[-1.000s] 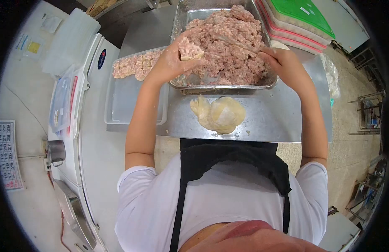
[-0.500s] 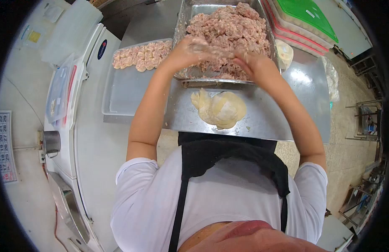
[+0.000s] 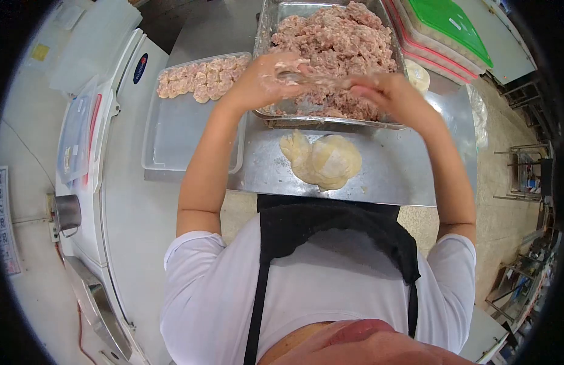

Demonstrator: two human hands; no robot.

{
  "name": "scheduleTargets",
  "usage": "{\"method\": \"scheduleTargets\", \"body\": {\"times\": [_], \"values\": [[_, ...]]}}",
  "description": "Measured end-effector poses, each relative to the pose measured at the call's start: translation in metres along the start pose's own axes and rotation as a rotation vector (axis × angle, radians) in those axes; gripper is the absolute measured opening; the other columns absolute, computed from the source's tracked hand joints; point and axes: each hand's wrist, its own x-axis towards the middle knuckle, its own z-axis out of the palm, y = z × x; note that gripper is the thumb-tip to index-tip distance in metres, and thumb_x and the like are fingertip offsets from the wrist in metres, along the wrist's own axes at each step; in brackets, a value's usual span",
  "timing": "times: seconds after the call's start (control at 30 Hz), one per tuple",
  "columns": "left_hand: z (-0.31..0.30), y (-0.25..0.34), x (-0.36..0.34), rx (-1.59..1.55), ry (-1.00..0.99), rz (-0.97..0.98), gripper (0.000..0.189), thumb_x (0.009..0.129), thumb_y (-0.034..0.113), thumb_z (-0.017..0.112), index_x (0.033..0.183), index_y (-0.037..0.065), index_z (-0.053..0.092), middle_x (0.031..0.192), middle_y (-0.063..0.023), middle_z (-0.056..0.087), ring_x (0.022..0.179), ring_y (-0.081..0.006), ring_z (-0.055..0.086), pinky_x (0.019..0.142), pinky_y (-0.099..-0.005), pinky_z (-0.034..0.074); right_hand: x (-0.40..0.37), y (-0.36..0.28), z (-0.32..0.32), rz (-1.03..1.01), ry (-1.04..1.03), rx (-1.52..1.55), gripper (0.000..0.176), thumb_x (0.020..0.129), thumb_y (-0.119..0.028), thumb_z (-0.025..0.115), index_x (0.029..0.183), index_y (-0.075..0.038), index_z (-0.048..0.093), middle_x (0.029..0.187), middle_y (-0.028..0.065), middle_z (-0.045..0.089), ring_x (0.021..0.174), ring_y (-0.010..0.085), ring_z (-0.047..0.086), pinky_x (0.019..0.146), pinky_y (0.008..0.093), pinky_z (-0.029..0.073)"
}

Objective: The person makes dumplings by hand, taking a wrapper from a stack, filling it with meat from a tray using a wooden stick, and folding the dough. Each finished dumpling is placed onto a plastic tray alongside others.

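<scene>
In the head view, my right hand (image 3: 400, 97) grips a meat-smeared spoon (image 3: 330, 80), which reaches left across the front of a metal pan (image 3: 263, 112). Its tip meets the cupped palm of my left hand (image 3: 260, 85). The fingers of that hand are curled; a pale edge shows by them, but what they hold is mostly hidden. Raw ground meat (image 3: 336, 39) is heaped in the pan behind both hands. Below them lies a loose pile of pale, floured dough wrappers (image 3: 324, 159) on the steel table (image 3: 385, 164).
To the left, a clear plastic tray (image 3: 187, 143) holds rows of meat-filled dumplings (image 3: 206, 76) at its far end. Stacked containers with a green lid (image 3: 449, 27) stand at the back right, beside a pale round item (image 3: 417, 74). A white freezer (image 3: 136, 146) flanks the table's left side.
My right hand has shifted right and slightly down, and the spoon now shows more clearly against my left palm. The left hand has moved only slightly. The view has shifted a little.
</scene>
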Motion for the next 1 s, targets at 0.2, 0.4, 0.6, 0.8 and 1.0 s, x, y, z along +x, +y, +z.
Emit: {"method": "scheduleTargets", "body": {"times": [0.2, 0.4, 0.6, 0.8, 1.0], "values": [[-0.006, -0.023, 0.006, -0.177, 0.095, -0.229, 0.043, 0.074, 0.025, 0.081, 0.105, 0.001, 0.063, 0.095, -0.0073, 0.068, 0.084, -0.0117, 0.06, 0.077, -0.0276, 0.05, 0.006, -0.011, 0.037, -0.076, 0.339, -0.317, 0.025, 0.092, -0.029, 0.057, 0.11, -0.015, 0.066, 0.086, 0.0126, 0.064, 0.077, 0.0329, 0.064, 0.069, 0.0437, 0.051], [-0.011, -0.026, -0.012, -0.167, 0.074, -0.186, 0.04, 0.074, 0.025, 0.081, 0.104, 0.004, 0.063, 0.092, -0.0043, 0.067, 0.083, -0.0115, 0.062, 0.072, -0.0275, 0.051, -0.006, 0.042, 0.012, 0.239, 0.042, -0.473, 0.025, 0.094, -0.026, 0.051, 0.103, -0.009, 0.067, 0.09, 0.0191, 0.066, 0.085, 0.0361, 0.064, 0.072, 0.046, 0.051], [-0.014, 0.011, -0.001, 0.003, 0.181, -0.063, 0.038, 0.073, 0.019, 0.083, 0.103, 0.008, 0.063, 0.092, -0.0026, 0.065, 0.08, -0.0071, 0.06, 0.06, -0.0248, 0.048, -0.002, -0.027, 0.002, 0.042, 0.234, 0.075, 0.032, 0.093, -0.029, 0.056, 0.112, -0.005, 0.065, 0.093, 0.0207, 0.066, 0.086, 0.037, 0.063, 0.074, 0.0407, 0.05], [-0.038, -0.016, -0.026, 0.024, 0.243, -0.263, 0.048, 0.069, 0.023, 0.085, 0.109, 0.006, 0.063, 0.089, -0.0025, 0.063, 0.078, -0.0097, 0.059, 0.062, -0.0263, 0.048, 0.006, 0.02, 0.026, 0.087, 0.197, 0.052, 0.032, 0.093, -0.029, 0.057, 0.111, -0.003, 0.065, 0.1, 0.0199, 0.066, 0.093, 0.0361, 0.063, 0.081, 0.0402, 0.049], [-0.129, -0.071, -0.11, 0.422, 0.488, -0.563, 0.054, 0.071, 0.02, 0.081, 0.116, 0.002, 0.058, 0.086, -0.0067, 0.063, 0.07, -0.0139, 0.059, 0.063, -0.0293, 0.048, -0.003, 0.059, 0.055, 0.172, 0.391, 0.119, 0.029, 0.092, -0.026, 0.06, 0.107, -0.002, 0.067, 0.097, 0.0191, 0.068, 0.089, 0.0312, 0.066, 0.08, 0.0355, 0.049]]}}
